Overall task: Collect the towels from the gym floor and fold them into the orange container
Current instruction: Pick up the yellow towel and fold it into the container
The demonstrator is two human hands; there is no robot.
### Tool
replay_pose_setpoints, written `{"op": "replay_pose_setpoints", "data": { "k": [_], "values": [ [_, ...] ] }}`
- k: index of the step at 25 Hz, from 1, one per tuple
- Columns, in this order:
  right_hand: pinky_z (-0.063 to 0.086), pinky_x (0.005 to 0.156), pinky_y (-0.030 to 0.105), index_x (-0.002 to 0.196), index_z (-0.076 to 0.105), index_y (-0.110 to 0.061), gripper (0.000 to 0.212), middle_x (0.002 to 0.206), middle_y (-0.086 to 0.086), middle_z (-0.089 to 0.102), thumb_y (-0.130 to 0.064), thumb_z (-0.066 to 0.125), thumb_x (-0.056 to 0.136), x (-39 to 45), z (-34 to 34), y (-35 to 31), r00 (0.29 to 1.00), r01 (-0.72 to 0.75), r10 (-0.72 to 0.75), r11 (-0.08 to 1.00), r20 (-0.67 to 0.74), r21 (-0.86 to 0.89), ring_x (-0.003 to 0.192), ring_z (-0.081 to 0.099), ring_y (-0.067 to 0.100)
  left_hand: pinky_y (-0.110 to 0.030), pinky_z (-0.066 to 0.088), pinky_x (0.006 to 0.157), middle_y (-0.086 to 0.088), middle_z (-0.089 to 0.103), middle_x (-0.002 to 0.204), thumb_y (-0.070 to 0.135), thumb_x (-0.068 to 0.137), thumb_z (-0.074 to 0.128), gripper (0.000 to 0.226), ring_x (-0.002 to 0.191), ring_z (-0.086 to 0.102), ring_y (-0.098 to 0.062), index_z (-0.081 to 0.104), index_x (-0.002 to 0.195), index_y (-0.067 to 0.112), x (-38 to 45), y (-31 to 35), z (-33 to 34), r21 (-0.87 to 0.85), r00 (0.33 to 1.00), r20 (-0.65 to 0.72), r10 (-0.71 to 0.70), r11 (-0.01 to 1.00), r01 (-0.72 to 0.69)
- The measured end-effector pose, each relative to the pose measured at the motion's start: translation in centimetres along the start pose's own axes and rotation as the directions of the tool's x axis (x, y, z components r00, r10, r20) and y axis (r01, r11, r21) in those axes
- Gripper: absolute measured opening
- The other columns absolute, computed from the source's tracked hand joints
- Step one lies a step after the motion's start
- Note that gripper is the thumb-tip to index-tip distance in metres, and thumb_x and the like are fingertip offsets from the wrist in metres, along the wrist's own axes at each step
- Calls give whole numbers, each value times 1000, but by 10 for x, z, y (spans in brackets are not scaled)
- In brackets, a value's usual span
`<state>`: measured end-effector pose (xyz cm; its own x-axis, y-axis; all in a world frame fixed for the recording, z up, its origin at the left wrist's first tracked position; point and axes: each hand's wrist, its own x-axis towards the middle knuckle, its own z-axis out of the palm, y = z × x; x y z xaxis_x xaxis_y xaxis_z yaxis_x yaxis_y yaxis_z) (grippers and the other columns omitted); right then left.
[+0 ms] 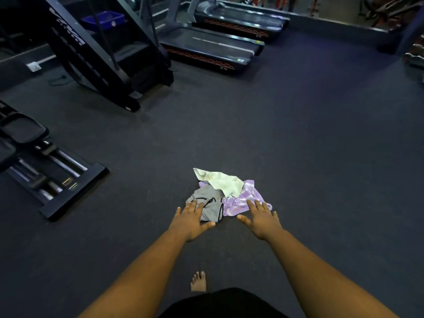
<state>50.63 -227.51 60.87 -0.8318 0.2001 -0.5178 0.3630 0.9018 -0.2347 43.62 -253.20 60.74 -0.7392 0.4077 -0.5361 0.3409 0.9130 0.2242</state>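
A small heap of towels lies on the dark gym floor (pixel 298 145): a pale green towel (pixel 220 181) on top at the back, a grey one with black trim (pixel 207 204) at the left, a purple-and-white one (pixel 246 197) at the right. My left hand (pixel 191 220) reaches out flat with fingers spread, its tips over the grey towel's near edge. My right hand (pixel 261 220) is likewise spread over the purple towel's near edge. Neither hand holds anything. No orange container is in view.
A black stair machine (pixel 98 56) stands at the back left, two treadmills (pixel 211 48) behind it. A weight bench with a bar rack (pixel 52 171) sits at the left. A blue bin (pixel 103 18) is far back. My bare foot (pixel 198 281) is on the floor below the heap.
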Motion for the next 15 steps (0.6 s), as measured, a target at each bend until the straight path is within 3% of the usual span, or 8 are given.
{"op": "replay_pose_setpoints", "data": {
  "k": [4, 7, 11, 12, 15],
  "values": [
    [9, 122, 58, 162, 7, -33, 103, 170, 0, 3, -90, 12, 76, 59, -21, -13, 998, -9, 7, 1000, 69, 29, 157, 0, 25, -52, 5, 126, -4, -4, 172, 77, 94, 33, 95, 158, 0, -22, -1, 164, 23, 64, -17, -31, -17, 998, 66, -18, 1000, 19],
    [9, 123, 57, 162, 8, -32, 85, 170, 1, 3, -76, 31, 94, 122, -31, -9, 992, -26, 21, 999, 126, 39, 157, 0, 25, -52, 4, 126, -4, -3, 172, 83, 89, 27, 100, 158, 0, -22, 1, 164, 22, 122, -23, -45, -16, 993, 115, -22, 1000, 24],
    [11, 123, 58, 162, 11, -32, 82, 170, -3, 6, -74, 34, 95, 221, -31, 9, 979, -23, 9, 998, 202, 65, 157, 3, 23, -53, 4, 126, -4, -4, 172, 101, 41, -17, 147, 158, -1, -22, 0, 164, 23, 206, -27, -46, -50, 989, 137, -60, 997, 67],
    [12, 122, 57, 161, 13, -32, 81, 170, -3, 8, -74, 35, 95, 250, -30, 16, 973, -23, 6, 997, 230, 70, 157, 5, 23, -53, 3, 126, -4, -5, 172, 101, 40, -17, 147, 158, -2, -22, -1, 164, 23, 230, -26, -44, -72, 983, 158, -89, 992, 102],
    [17, 121, 56, 159, 19, -32, 79, 169, -3, 14, -74, 37, 94, 332, -24, 34, 957, -31, 6, 996, 290, 81, 156, 10, 24, -52, 3, 127, -4, -5, 172, 94, 73, 8, 116, 158, -3, -21, -1, 164, 21, 304, -20, -31, -102, 961, 233, -151, 979, 178]
  ]
}}
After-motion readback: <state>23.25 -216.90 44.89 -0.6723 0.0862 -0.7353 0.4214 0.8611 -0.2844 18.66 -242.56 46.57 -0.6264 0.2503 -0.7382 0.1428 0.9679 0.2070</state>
